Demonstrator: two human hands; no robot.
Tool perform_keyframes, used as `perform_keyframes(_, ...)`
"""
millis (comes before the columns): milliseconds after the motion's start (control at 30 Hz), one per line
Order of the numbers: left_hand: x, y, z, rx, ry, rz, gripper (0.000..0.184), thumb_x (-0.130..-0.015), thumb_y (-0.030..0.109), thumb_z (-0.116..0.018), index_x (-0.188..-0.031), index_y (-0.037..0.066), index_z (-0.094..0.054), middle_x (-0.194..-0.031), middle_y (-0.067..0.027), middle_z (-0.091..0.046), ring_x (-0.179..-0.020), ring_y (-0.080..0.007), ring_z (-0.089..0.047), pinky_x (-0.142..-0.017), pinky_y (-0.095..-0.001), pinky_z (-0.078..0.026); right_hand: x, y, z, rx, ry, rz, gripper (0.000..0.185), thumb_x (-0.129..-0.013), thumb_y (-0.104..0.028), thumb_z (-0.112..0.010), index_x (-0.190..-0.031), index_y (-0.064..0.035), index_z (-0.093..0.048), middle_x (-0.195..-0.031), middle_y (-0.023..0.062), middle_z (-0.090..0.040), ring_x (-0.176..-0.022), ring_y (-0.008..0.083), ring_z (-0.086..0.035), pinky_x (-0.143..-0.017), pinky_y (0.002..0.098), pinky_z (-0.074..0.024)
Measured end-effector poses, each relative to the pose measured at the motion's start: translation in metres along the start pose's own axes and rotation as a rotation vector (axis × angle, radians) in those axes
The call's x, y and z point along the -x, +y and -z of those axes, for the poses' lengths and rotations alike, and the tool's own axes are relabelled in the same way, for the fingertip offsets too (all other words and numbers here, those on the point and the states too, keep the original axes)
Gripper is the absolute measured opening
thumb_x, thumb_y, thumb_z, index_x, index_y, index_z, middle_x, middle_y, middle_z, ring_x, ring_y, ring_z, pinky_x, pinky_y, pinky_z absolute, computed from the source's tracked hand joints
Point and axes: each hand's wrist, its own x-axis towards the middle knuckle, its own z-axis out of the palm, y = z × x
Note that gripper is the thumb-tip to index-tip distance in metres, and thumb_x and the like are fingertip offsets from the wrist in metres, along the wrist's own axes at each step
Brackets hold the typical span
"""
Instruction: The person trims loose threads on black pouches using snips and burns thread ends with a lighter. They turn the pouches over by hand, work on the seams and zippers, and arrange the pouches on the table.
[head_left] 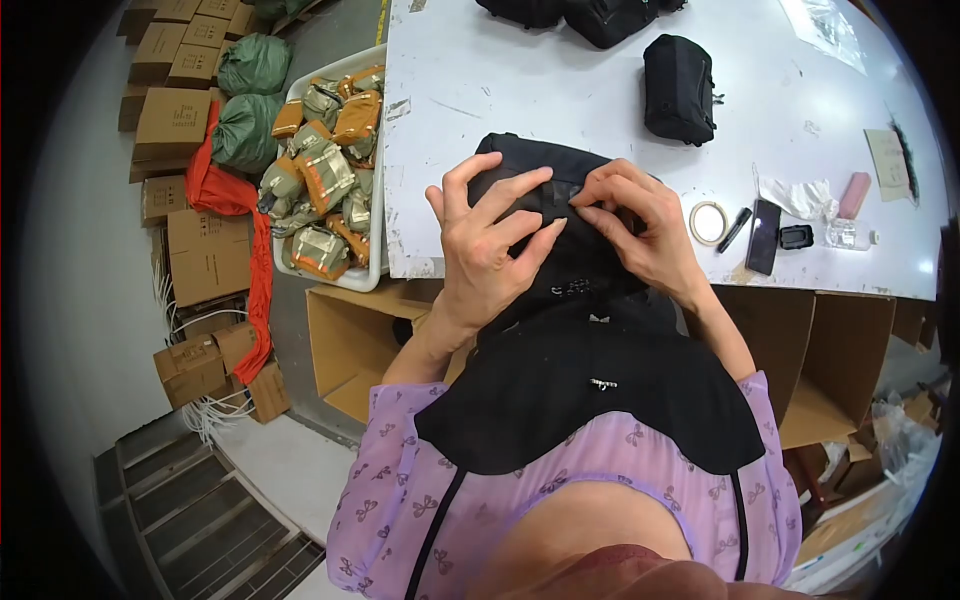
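A black bag [550,240] lies at the front edge of the white table, partly against the black apron. My left hand [490,235] rests over its left part with the fingers spread, the fingertips touching the fabric beside a small black strap [556,200]. On the right side of that strap, my right hand [640,220] has thumb and index finger pinched together on the strap's edge or the fabric next to it. Both palms hide parts of the bag's sides.
Black pouches [680,90] stand farther back on the white table [520,90]. To the right lie a tape roll [708,223], a marker [735,230], a phone [763,237] and a small bottle [850,235]. A white bin [378,200] of green-orange bags and cardboard boxes [210,255] are left.
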Motion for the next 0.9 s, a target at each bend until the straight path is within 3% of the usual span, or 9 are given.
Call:
perform_keyframes(167, 0.003, -0.004, 0.0, -0.025, 0.009, -0.016, 0.015, -0.068, 0.013, -0.081, -0.068, 0.008, -0.066, -0.1, 0.0044, -0.071, -0.109, -0.0252, -0.051, -0.092, -0.0402, -0.032, -0.008, 0.001, 0.003, -0.054, -0.055, 0.007, 0.01, -0.08, -0.001, -0.069, -0.09, -0.0017, -0.066, -0.082, 0.0054, -0.061, -0.063, 0.0151, -0.052, -0.06, 0.0279, -0.0429)
perform_keyframes(467, -0.004, -0.005, -0.005, -0.002, 0.005, -0.063, 0.015, -0.065, 0.009, -0.08, -0.067, 0.007, -0.065, -0.095, 0.0025, -0.068, -0.102, -0.0244, -0.051, -0.085, -0.0433, -0.032, -0.022, -0.007, -0.006, -0.074, -0.021, 0.045, 0.009, -0.079, -0.005, -0.072, -0.085, -0.0043, -0.065, -0.08, 0.0047, -0.06, -0.064, 0.0164, -0.054, -0.057, 0.0293, -0.0434)
perform_keyframes(667, -0.006, -0.009, -0.009, 0.01, 0.01, -0.055, 0.014, -0.064, 0.008, -0.079, -0.068, 0.007, -0.066, -0.095, 0.0023, -0.067, -0.102, -0.0248, -0.051, -0.085, -0.0436, -0.032, -0.022, -0.008, -0.016, 0.319, 0.133, 0.265, 0.012, -0.08, -0.004, -0.069, -0.084, -0.0029, -0.057, -0.078, 0.0079, -0.055, -0.071, 0.0247, -0.057, -0.058, 0.0333, -0.0462)
perform_keyframes(767, -0.006, -0.009, -0.01, 0.015, -0.004, -0.036, 0.014, -0.064, 0.008, -0.08, -0.07, 0.008, -0.067, -0.095, 0.0024, -0.068, -0.103, -0.0252, -0.051, -0.086, -0.0415, -0.032, -0.022, -0.008, -0.017, 0.418, 0.075, 0.262, 0.014, -0.08, -0.004, -0.068, -0.086, -0.0025, -0.056, -0.078, 0.0096, -0.054, -0.071, 0.0267, -0.056, -0.06, 0.0344, -0.046)
perform_keyframes(900, -0.008, -0.002, -0.005, 0.0, -0.022, -0.035, 0.016, -0.065, 0.007, -0.081, -0.068, 0.007, -0.065, -0.095, 0.0017, -0.069, -0.101, -0.0251, -0.051, -0.087, -0.0406, -0.032, -0.018, 0.005, -0.012, -0.014, 0.025, 0.054, 0.009, -0.09, -0.007, -0.061, -0.088, -0.002, -0.054, -0.075, 0.0053, -0.052, -0.067, 0.0174, -0.051, -0.059, 0.0295, -0.0416)
